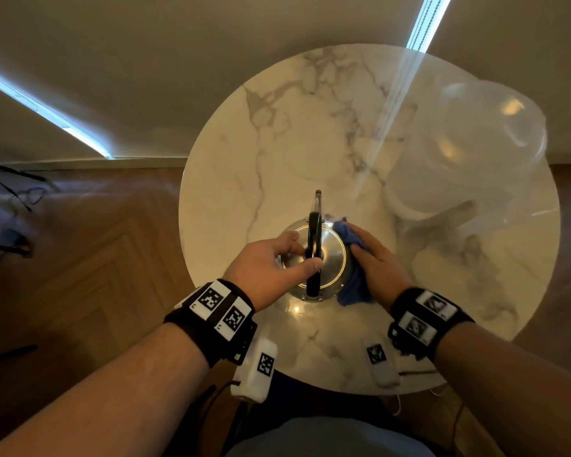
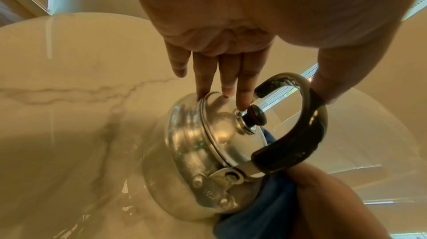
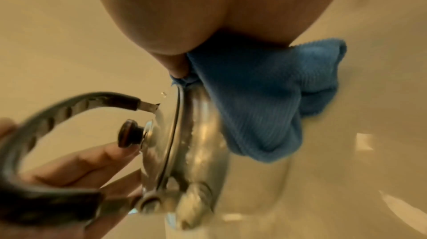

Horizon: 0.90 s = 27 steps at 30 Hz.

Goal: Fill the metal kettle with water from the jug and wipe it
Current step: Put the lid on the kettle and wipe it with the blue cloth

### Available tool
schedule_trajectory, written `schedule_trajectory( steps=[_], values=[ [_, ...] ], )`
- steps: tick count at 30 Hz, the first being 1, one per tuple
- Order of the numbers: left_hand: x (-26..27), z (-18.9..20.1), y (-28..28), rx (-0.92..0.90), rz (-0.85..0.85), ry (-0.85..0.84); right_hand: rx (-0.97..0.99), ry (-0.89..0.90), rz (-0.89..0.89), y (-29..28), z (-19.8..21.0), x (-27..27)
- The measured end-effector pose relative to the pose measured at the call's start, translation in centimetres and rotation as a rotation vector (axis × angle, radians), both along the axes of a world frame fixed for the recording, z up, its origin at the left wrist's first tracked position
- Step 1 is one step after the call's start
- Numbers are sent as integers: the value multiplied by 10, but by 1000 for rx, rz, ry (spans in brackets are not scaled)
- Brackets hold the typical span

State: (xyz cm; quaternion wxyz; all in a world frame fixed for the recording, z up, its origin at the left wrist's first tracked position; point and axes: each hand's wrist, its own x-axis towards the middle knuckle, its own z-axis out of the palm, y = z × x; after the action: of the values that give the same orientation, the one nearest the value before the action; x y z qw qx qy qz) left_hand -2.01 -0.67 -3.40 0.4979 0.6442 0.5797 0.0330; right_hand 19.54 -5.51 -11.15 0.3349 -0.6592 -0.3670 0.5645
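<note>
The metal kettle [image 1: 314, 258] sits upright near the front edge of the round marble surface [image 1: 277, 127], lid on, and the clear jug [image 1: 468, 153] stands well apart at the back right. The left hand [image 1: 271, 262] has straight fingers resting on the lid beside the knob [image 2: 254, 116], thumb against the black handle [image 1: 313, 245], so it's steadying, not gripping. The right hand [image 1: 373, 262] presses a blue cloth [image 3: 258, 100] flat against the kettle's right side.

If it's full, it's probably heavy, and polished steel with droplets on it will be slick. The arched handle looks like the only proper grip. The cloth is soft and floppy, so it bunches easily. Pushing sideways could slide the kettle on the marble, which is why the bracing matters.
</note>
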Motion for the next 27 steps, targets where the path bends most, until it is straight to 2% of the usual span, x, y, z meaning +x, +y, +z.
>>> schedule_trajectory(
  steps=[2, 5, 7, 9, 13, 16, 20, 25, 27],
  values=[
    [0, 0, -1, -12, 9, -33, -26, 1, -21, -8, -3, 5],
    [1, 1, 0, -23, 9, -45, 19, -4, 57, 26, 9, -1],
    [2, 0, 0, -7, 3, -20, 15, 61, 86, 50, 17, -7],
    [3, -1, -1, 19, -13, 10, 21, 83, 93, 49, 18, -8],
    [3, -6, -2, 51, -23, -4, 122, -34, 80, -7, 8, 1],
    [1, -8, -3, 36, -10, -35, 89, -138, 61, -63, -3, -7],
    [-2, -5, 1, 15, -47, -54, 137, -234, 184, -102, -8, -36],
    [-7, 4, 2, -4, -69, -70, 116, -223, -64, -57, -12, -26],
    [-10, 3, 3, -8, -82, -87, 118, -251, -112, -58, -10, -30]
  ],
)
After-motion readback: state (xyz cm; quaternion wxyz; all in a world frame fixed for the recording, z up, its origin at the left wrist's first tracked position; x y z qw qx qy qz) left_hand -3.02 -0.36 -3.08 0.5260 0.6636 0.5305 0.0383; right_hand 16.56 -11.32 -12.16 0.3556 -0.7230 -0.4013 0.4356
